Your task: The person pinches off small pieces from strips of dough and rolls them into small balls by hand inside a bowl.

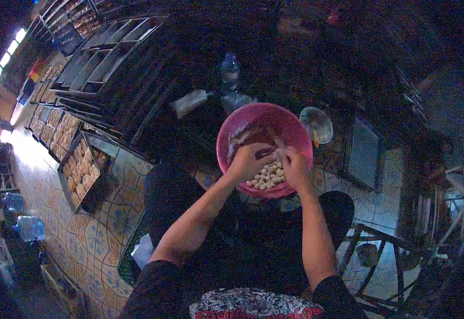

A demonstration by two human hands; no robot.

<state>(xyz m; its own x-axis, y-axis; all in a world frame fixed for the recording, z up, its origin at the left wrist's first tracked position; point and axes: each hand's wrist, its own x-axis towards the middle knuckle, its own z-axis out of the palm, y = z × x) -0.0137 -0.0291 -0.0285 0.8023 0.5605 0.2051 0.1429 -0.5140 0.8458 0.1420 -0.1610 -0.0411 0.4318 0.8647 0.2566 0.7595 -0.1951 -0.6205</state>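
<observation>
Both my hands are inside a pink basin (pixel 224 133) that sits between my knees. My left hand (pixel 249 162) is in its left half with the fingers bent towards the other hand. My right hand (pixel 296 167) is close beside it, fingertips pinched together; what lies between the fingers is too small and dim to name. Below the hands, many small pale round balls (pixel 266 178) are piled in the bottom of the basin. A darker brownish mass (pixel 253 137) lies against the far side, partly hidden by my left hand.
A clear bowl (pixel 317 125) stands right of the basin, and a plastic bottle (pixel 231 72) beyond it. At left are trays of bread-like pieces (pixel 80 170) and stacked metal trays (pixel 102 58). A black metal frame (pixel 381 255) is at right on the patterned tile floor (pixel 91 239).
</observation>
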